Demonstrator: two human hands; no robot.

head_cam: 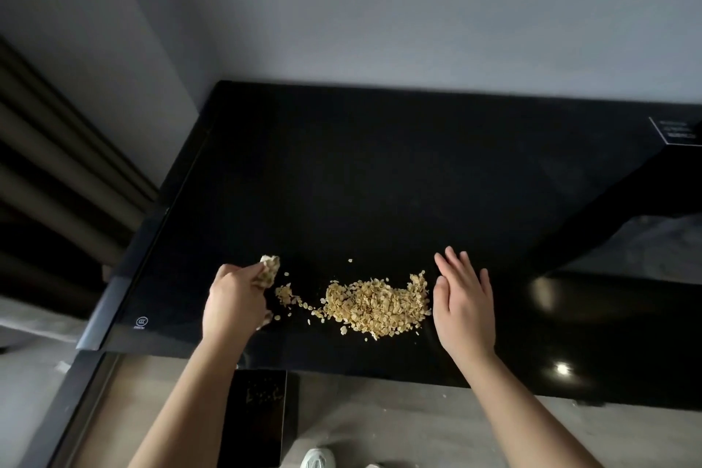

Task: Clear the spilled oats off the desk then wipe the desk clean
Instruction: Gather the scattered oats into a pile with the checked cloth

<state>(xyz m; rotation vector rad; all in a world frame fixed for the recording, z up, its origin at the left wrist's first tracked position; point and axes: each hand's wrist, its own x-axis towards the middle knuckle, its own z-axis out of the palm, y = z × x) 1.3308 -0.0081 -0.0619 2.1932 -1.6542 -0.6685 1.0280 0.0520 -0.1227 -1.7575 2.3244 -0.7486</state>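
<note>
A pile of pale oats point(374, 304) lies on the glossy black desk point(380, 182) near its front edge, with a thin trail of flakes point(288, 296) running left. My left hand point(233, 306) sits at the left end of the trail, closed around a crumpled light cloth point(269, 270) that sticks out above the fingers. My right hand point(465, 304) stands on its edge just right of the pile, fingers straight and together, palm facing the oats, holding nothing.
Below the desk's front edge stands a black bin point(258, 418) with a few oat flakes inside. A wall runs behind the desk, and a dark curtain point(57, 171) hangs at the left. A small label point(676, 133) sits at the far right. A white shoe point(317, 458) shows on the floor.
</note>
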